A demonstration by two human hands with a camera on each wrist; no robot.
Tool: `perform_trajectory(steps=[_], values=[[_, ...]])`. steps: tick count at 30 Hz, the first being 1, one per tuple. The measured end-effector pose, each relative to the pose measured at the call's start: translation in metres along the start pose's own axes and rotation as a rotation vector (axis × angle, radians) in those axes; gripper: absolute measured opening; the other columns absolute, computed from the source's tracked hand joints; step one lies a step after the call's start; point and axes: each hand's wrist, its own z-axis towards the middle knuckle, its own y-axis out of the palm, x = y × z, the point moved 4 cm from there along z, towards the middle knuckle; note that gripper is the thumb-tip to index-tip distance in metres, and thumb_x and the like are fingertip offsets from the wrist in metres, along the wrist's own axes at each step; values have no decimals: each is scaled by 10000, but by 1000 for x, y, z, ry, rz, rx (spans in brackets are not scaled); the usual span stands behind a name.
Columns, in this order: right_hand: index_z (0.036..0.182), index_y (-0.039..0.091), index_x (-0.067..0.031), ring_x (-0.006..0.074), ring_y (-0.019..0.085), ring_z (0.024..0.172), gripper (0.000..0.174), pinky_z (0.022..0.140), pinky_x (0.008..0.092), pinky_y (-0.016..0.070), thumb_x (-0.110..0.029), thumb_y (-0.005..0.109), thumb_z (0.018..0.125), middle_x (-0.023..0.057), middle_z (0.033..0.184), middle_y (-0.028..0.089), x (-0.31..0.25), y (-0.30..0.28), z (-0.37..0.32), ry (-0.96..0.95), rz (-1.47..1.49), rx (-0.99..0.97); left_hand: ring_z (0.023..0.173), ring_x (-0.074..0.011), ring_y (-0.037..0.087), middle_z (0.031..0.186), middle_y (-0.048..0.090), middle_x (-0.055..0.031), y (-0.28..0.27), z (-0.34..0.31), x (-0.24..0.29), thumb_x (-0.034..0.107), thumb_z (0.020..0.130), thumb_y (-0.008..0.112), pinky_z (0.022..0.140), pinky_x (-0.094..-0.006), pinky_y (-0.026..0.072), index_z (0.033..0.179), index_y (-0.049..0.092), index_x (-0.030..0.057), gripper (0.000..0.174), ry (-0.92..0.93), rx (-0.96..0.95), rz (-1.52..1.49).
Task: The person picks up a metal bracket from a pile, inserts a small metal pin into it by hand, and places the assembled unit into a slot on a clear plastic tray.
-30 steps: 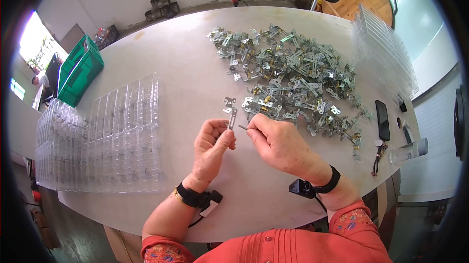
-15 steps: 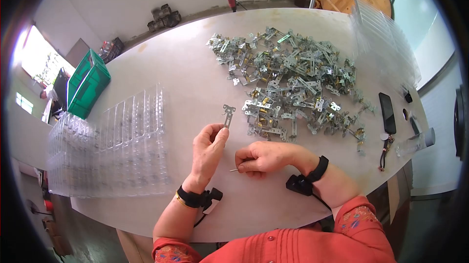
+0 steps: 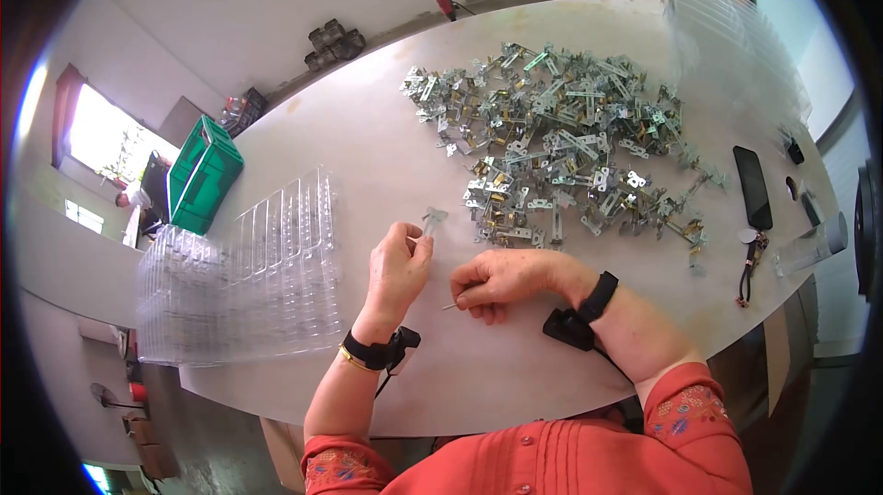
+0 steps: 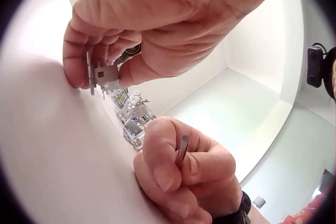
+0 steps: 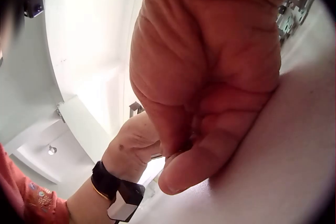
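In the head view my left hand [image 3: 398, 265] pinches a small flat metal bracket [image 3: 434, 217] between thumb and fingers, its wider end pointing away from me. The left wrist view shows this bracket [image 4: 107, 74] from the side, with a square hole and bent tabs. To the right and a little nearer my body, my right hand [image 3: 510, 279] holds a thin metal rod [image 3: 449, 307] between thumb and curled index finger. The tip of the rod [image 4: 182, 148] sticks out past the thumb in the left wrist view. Rod and bracket are apart.
A large pile of metal brackets [image 3: 561, 127] lies beyond my right hand. Stacked clear plastic trays [image 3: 239, 283] stand at left, more clear trays [image 3: 727, 44] at back right. A green crate [image 3: 207, 178] is at far left; a phone [image 3: 752, 187] and clear bottle [image 3: 809, 247] lie at right.
My right hand has drawn back from beside the bracket toward my body, still with the rod. The left hand keeps hold of the bracket. The head view has shifted slightly.
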Motion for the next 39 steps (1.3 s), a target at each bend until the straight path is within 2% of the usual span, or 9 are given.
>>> perform_trajectory(steps=[1,4,8,14,20,25,27,32,39], values=[[1023,621,-23,144,684,756,196,669,289,578,-212,567,1016,59,872,672,1,0,0,9,5,1,732,-317,680,774,684,-174,-2,0,3,186,919,643,709,-417,523,1010,633,-28,233,14,0,63],[1020,619,-18,149,692,764,205,668,288,583,-217,568,1015,65,885,674,1,0,0,8,11,-2,795,-388,673,833,688,-203,-2,2,7,200,909,635,745,-462,517,954,620,-11,216,43,-15,215],[1015,614,-10,158,703,774,212,663,288,588,-217,570,1018,73,884,673,1,-1,-2,-2,16,-3,785,-318,684,810,690,-157,1,5,6,215,888,665,721,-420,524,934,649,1,219,173,70,424],[1012,610,1,159,704,767,209,664,288,591,-206,578,1026,71,868,671,5,-3,3,-3,2,-15,871,-390,663,888,690,-205,0,9,1,226,891,658,796,-480,510,911,662,-4,230,129,35,485],[1011,608,6,152,701,749,178,657,285,590,-169,579,1026,66,851,675,2,-2,3,33,13,12,866,-402,663,882,686,-226,-32,0,25,185,899,650,787,-473,515,915,656,-31,216,138,58,331],[1001,610,10,137,687,736,176,633,279,584,-162,580,1021,62,842,670,1,-1,3,48,52,1,723,-310,690,771,682,-195,-79,-5,20,147,895,678,673,-393,531,922,671,-47,197,130,186,182],[1005,610,8,135,686,736,169,633,278,584,-157,577,1023,60,843,670,0,-1,4,54,41,0,743,-327,696,778,687,-205,-106,-8,15,157,886,671,689,-410,534,913,680,-36,195,85,225,153],[1016,616,4,133,685,739,157,635,280,584,-148,574,1024,57,848,675,2,-2,4,64,74,4,698,-318,706,756,702,-198,-189,-3,-55,166,853,673,678,-392,542,858,713,-23,194,-19,412,168],[1024,622,-1,131,688,727,150,635,275,577,-144,577,1022,56,850,679,-1,0,2,110,73,34,807,-353,721,803,722,-204,-318,-3,-176,217,842,691,754,-435,553,857,726,6,214,-221,648,620]])
